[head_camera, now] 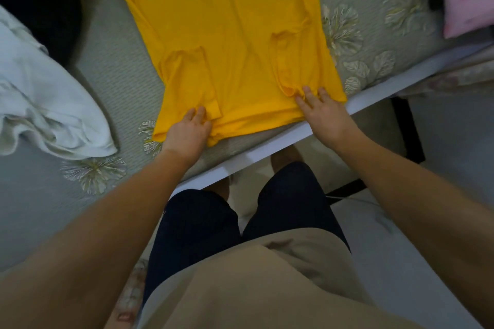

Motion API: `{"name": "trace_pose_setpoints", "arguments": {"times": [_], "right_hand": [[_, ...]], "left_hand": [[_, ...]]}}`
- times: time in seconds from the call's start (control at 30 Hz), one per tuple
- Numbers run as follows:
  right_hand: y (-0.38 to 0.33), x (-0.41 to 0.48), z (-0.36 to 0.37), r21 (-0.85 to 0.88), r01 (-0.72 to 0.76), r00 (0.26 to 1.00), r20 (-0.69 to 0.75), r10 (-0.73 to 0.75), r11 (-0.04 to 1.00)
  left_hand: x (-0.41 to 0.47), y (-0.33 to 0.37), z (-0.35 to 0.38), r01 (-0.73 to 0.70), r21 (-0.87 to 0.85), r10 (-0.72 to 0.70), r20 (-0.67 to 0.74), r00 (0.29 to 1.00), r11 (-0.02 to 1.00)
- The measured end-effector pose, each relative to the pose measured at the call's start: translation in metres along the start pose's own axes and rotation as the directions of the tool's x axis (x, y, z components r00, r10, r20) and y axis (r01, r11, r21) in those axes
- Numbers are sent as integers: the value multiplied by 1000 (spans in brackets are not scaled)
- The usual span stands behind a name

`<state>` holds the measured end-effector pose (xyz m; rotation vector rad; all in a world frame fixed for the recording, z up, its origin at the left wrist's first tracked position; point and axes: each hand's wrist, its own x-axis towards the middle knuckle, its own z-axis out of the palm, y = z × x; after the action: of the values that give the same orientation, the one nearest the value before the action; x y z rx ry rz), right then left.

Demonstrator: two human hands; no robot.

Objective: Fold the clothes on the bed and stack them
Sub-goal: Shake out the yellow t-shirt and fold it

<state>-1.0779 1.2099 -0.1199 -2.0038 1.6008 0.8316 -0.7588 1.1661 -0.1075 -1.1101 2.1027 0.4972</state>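
Yellow jersey T-shirt (pixel 227 35) flat on grey-green floral quilted bed (pixel 120 61), sleeves in; left hand (pixel 187 132) pinches near edge, right hand (pixel 324 113) presses straight-fingered; advise lifting both corners level, edges aligned.

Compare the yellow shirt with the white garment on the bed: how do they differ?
The yellow shirt lies spread flat, sleeves folded in; the white garment lies crumpled in a heap. The left hand and right hand touch the yellow shirt; the white garment lies untouched. Both rest on the bedspread.
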Motion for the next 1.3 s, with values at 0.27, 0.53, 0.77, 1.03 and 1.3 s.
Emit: {"name": "trace_pose_setpoints", "arguments": {"times": [0.27, 0.53, 0.77, 1.03, 1.3], "right_hand": [[-16, -42, -41, -97, 206, 952, 250, -176, 974], [-10, -55, -101, 179, 144, 900, 385, -204, 973], [45, 32, -201, 414, -23, 981, 187, -60, 910], [82, 170, -268, 469, -118, 993, 70, 97, 875], [109, 294, -288, 400, -147, 963, -153, 224, 905]], "left_hand": [[-50, 5, -24, -128, -6, 125, 262, 957, 992], [-83, -14, -55, -94, -299, 229, 455, 861, 950], [-9, -104, -156, 100, -512, 6, 202, 979, 853], [125, -180, -229, 119, -380, -80, 117, 990, 917], [228, -232, -249, 257, -190, -289, -166, 943, 947]]}}
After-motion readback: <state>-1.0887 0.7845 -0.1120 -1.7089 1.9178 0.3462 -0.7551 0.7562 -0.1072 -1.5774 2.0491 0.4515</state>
